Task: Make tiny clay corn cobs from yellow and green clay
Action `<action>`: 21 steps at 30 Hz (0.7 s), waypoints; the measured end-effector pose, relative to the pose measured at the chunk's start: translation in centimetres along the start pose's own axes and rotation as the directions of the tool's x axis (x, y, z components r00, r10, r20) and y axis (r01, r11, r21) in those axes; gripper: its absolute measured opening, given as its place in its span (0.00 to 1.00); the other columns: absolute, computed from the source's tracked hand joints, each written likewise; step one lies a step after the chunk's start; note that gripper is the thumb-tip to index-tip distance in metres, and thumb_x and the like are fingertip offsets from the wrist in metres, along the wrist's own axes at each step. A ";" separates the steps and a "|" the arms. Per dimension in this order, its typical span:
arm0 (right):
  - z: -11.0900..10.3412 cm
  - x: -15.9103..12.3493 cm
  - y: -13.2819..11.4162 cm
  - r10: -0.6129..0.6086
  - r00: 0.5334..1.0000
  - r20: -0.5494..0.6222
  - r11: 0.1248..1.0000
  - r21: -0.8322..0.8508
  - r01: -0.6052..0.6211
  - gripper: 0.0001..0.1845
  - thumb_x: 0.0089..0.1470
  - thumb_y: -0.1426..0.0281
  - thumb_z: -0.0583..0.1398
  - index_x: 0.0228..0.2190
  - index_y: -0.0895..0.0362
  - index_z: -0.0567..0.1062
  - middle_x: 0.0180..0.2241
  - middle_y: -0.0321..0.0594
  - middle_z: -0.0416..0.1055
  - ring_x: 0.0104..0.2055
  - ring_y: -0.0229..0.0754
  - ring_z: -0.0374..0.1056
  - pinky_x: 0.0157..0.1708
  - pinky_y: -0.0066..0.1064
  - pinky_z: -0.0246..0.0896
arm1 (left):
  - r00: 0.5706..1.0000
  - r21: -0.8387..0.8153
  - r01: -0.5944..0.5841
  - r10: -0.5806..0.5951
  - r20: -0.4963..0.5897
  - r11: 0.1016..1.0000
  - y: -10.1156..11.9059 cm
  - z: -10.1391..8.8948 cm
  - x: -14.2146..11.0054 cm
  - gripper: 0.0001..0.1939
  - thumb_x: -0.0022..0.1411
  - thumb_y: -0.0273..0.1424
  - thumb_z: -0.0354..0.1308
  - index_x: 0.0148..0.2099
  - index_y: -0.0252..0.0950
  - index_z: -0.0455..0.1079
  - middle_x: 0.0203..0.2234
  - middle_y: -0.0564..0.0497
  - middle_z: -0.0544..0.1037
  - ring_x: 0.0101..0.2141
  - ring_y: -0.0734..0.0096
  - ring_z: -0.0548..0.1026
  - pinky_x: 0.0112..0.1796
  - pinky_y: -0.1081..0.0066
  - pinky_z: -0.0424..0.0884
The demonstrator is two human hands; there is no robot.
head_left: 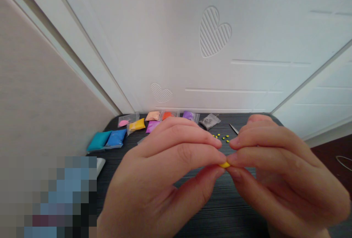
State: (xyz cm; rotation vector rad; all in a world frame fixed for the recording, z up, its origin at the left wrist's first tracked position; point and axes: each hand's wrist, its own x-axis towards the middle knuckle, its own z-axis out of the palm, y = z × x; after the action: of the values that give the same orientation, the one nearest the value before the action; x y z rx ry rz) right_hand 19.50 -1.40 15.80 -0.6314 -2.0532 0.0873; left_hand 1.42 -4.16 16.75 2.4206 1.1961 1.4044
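Note:
A small piece of yellow modelling clay (224, 164) is pinched between the fingertips of both hands, above the dark table. My left hand (167, 172) grips it from the left with thumb and index finger. From the right, my right hand (283, 168) closes thumb and index finger on the same piece. Most of the clay is hidden by the fingertips. Several tiny yellow-and-green bits (224, 138) lie on the table beyond the hands. Just behind my right hand, a pointed metal tool (234, 129) is partly covered by its fingers.
Bags of coloured clay line the table's back: a teal bag (99, 141), a blue bag (116, 138), a yellow bag (136, 125), a purple bag (189, 116) and a grey bag (210, 121), among others. A white panel with hearts (176, 47) rises behind the dark table (220, 208).

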 end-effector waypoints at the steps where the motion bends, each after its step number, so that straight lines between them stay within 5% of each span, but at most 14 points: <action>1: 0.0 0.0 0.0 0.003 1.000 0.000 1.000 0.003 -0.003 0.09 0.47 0.69 0.61 0.33 0.51 0.69 0.34 0.31 0.68 0.36 0.36 0.65 0.41 0.37 0.61 | 1.000 0.006 0.016 -0.016 -0.007 1.000 0.0 0.0 -0.1 0.06 0.53 0.30 0.58 0.36 0.43 0.69 0.34 0.58 0.75 0.39 0.75 0.72 0.46 0.75 0.68; 8: 0.1 -0.4 -0.1 -0.001 0.996 -0.084 0.999 -0.046 -0.003 0.09 0.46 0.69 0.61 0.34 0.49 0.69 0.35 0.33 0.68 0.35 0.37 0.65 0.44 0.40 0.59 | 0.973 -0.186 0.228 -0.232 0.000 0.956 -0.1 0.5 -0.7 0.12 0.52 0.38 0.58 0.41 0.48 0.69 0.42 0.54 0.72 0.46 0.64 0.68 0.52 0.59 0.63; 21: 0.7 -1.7 -0.1 0.002 0.990 -0.138 0.997 -0.081 -0.013 0.11 0.47 0.68 0.61 0.36 0.47 0.72 0.40 0.31 0.63 0.37 0.38 0.63 0.50 0.43 0.55 | 0.979 -0.223 0.205 -0.204 0.028 0.953 -0.1 0.6 -0.6 0.06 0.54 0.36 0.57 0.37 0.47 0.70 0.38 0.57 0.73 0.44 0.68 0.70 0.53 0.62 0.63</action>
State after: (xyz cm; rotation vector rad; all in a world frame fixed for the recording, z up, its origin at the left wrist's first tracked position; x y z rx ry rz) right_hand 19.61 -2.20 14.13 -0.6774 -1.9289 -0.0352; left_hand 1.71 -4.29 15.94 2.0833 1.1757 1.3878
